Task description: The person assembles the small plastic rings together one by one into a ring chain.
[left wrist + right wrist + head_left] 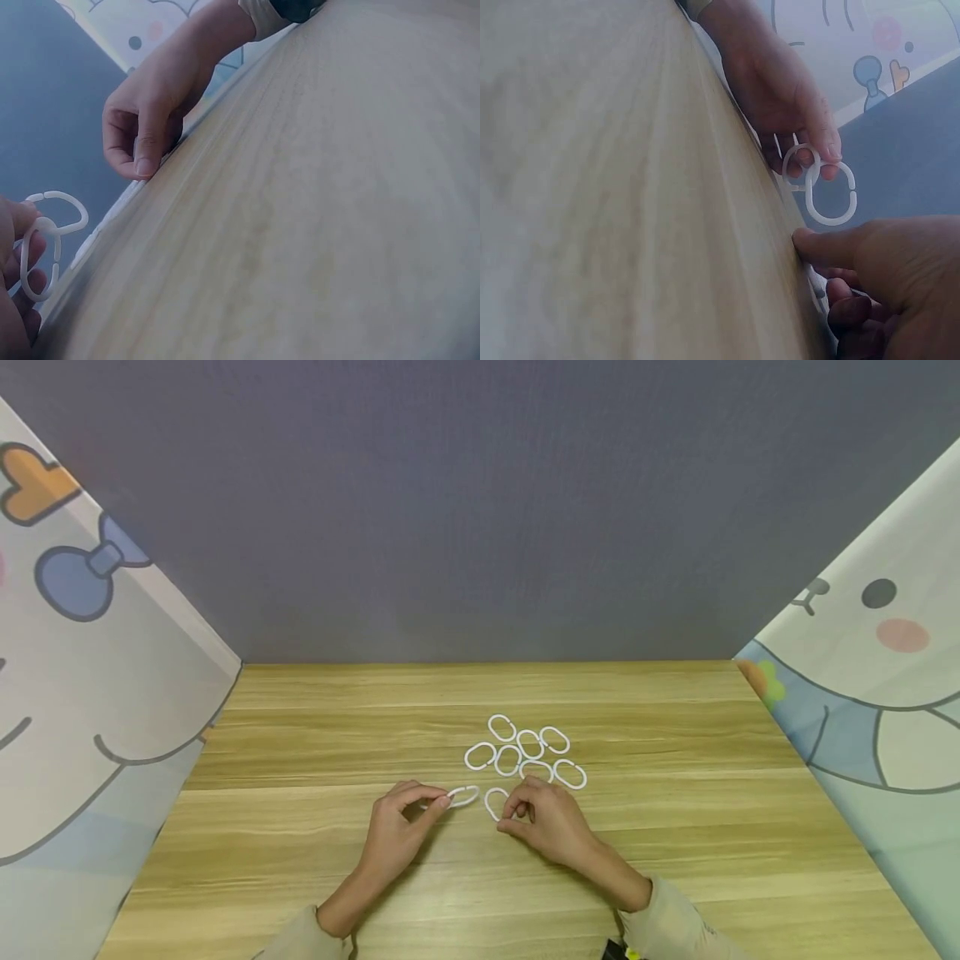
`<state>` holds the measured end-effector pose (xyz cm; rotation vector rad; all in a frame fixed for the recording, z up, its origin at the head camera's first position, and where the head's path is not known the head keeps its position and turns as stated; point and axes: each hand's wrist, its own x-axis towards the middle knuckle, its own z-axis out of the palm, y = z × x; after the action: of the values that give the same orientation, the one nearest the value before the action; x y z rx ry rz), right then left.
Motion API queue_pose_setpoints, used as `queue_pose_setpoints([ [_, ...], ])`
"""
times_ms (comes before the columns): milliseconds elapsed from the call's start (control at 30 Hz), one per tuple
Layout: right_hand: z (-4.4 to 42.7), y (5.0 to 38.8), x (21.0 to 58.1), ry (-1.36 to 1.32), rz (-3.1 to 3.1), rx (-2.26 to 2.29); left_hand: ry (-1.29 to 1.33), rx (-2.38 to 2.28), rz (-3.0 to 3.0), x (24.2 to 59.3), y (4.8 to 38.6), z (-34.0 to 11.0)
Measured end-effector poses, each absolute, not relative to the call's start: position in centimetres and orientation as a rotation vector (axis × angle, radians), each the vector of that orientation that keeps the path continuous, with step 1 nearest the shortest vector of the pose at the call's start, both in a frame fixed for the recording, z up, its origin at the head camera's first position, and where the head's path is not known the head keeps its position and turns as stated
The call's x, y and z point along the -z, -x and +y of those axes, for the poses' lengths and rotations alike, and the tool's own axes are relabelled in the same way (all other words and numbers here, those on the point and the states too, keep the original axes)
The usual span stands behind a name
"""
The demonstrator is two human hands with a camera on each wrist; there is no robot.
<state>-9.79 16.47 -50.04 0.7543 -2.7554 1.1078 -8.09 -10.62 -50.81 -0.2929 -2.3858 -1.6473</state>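
Fingers of my left hand (397,827) pinch two joined white C-links (810,193); my right hand (551,822) pinches a single link (487,800) at the tabletop (300,827), seven loose links (519,743) lying toward its far edge. Careless twisting could unhook the pair through their gaps.

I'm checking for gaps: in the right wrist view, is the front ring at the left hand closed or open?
Open: the front ring at the left hand shows a narrow gap in its side.

No lettering, brand, number or sign can be read in any view; none made out on rings (808,199), table (300,735), sleeves (667,920) or walls (67,710), where only cartoon shapes are shown.
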Motion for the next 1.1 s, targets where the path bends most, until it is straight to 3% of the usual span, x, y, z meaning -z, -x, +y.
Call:
queue_pose_setpoints([
  [500,17.3,10.0,52.1,-0.830,-2.555,-1.277,0.290,1.682,-2.378,50.6,8.1,-10.5],
  [833,16.6,9.1,48.7,-0.301,-2.717,-1.479,0.291,1.703,-2.371,50.6,8.0,-10.5],
  [1100,16.7,9.3,48.7,-0.192,-2.682,-1.707,0.285,1.697,-2.370,50.4,7.9,-10.4],
])
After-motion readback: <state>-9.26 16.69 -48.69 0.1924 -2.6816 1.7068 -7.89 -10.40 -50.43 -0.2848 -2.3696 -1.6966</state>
